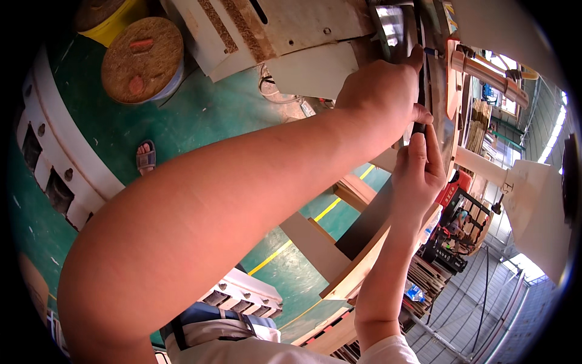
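My left hand [382,91], at the end of a forearm that crosses the whole picture, has its fingers bent over the edge of a long dark metal machine part [427,85]. Its thumb points down toward my right hand [419,167]. Between the two thumbs shows the end of a narrow dark strip [418,128], which both hands appear to pinch. My right hand's fingers are drawn together against the thumb. Beyond my left fingers stands a shiny metal plate [391,27]. My left hand hides much of the strip and the near edge of the machine.
A dusty machine table [297,27] spreads at the upper left. Beside it stand a sawdust-filled drum [142,60] and a yellow bucket [118,21]. A sandalled foot [145,156] rests on the green floor. Wooden boards [357,261] lie below my hands; a red forklift [458,191] is farther right.
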Tool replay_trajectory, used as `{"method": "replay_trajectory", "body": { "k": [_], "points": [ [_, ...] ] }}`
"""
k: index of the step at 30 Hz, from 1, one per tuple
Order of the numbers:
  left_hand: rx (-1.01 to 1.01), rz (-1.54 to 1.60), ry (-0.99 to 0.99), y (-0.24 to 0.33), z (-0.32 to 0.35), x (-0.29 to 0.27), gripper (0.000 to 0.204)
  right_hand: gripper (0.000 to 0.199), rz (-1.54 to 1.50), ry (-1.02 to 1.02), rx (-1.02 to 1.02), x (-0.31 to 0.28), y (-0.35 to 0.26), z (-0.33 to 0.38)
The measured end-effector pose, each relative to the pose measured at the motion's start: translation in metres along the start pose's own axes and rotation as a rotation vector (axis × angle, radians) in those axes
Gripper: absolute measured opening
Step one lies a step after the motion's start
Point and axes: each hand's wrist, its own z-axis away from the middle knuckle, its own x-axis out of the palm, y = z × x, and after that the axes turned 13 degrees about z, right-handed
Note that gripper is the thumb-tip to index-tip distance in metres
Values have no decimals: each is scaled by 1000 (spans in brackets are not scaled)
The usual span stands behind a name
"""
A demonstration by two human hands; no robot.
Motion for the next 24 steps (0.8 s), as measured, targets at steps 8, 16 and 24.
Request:
{"method": "replay_trajectory", "body": {
  "k": [8, 16, 24],
  "points": [
    [-32, -15, 22, 4, -2, -5, 83, 42, 52, 31, 13, 6, -14, -3],
    [11, -38, 10, -4, -9, -15, 78, 43, 71, 31, 32, 18, -28, -3],
    [-50, -65, -31, 1, -9, -15, 81, 41, 75, 55, 24, 22, -31, 1]
  ]
}}
